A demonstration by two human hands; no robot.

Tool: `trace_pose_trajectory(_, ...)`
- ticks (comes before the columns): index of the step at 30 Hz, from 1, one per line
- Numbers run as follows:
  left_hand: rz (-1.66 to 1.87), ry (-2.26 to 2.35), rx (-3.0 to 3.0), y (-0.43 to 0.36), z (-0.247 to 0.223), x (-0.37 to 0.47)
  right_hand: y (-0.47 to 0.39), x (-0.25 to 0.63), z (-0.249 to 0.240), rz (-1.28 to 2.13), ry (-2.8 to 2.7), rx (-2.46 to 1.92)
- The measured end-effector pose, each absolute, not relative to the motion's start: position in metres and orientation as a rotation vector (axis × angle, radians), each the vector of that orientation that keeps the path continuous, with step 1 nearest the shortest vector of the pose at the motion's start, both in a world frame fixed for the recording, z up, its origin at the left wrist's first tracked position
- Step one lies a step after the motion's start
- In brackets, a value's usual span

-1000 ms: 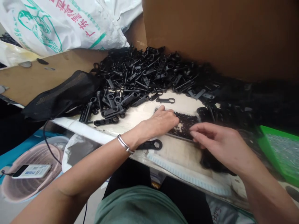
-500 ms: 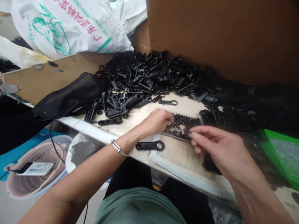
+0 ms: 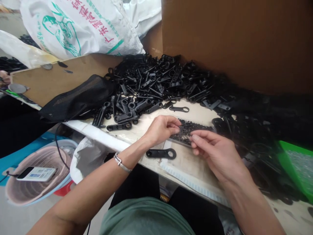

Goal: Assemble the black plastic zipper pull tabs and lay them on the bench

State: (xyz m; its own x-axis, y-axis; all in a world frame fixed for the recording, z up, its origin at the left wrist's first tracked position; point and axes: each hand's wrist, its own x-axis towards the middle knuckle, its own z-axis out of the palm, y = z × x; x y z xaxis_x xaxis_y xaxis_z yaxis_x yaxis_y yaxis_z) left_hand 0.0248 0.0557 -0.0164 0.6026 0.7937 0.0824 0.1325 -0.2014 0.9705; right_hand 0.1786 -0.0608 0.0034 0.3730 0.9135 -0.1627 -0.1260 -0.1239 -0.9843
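Observation:
A shallow tray (image 3: 184, 142) of small black pieces (image 3: 193, 126) lies on the worktop between my hands. My left hand (image 3: 164, 129) is at the tray's left end, thumb and fingers brought together; anything between them is too small to name. Over the tray's right part, my right hand (image 3: 212, 147) has its thumb and forefinger pinched, and what they hold cannot be made out. One black ring-ended lever (image 3: 161, 153) lies near the table's front edge, below my left hand. Behind the tray is another lever (image 3: 179, 108), lying flat.
A large heap of black levers (image 3: 151, 78) fills the back, against a cardboard wall (image 3: 232, 42). A black mesh bag (image 3: 75, 98) lies at the left. At the right stands a green bin (image 3: 288, 163); a pink basket (image 3: 19, 192) holding a phone is low at the left.
My right hand has moved left, closer to my left hand. My left hand has lifted and turned slightly, its fingertips still together. The view has shifted a little.

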Motion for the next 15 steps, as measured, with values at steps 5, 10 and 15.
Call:
trace_pose_trajectory(5, 0.737, 0.761, 1.498, 0.052, -0.014, 0.024, -0.056, 0.172, 0.001, 1.080, -0.691, -1.368)
trace_pose_trajectory(10, 0.737, 0.727, 1.318, 0.042, -0.004, 0.024, -0.052, 0.168, 0.001, 1.090, -0.652, -1.332)
trace_pose_trajectory(15, 0.737, 0.708, 1.186, 0.031, 0.000, 0.024, -0.054, 0.167, 0.003, 1.203, -0.584, -1.268)
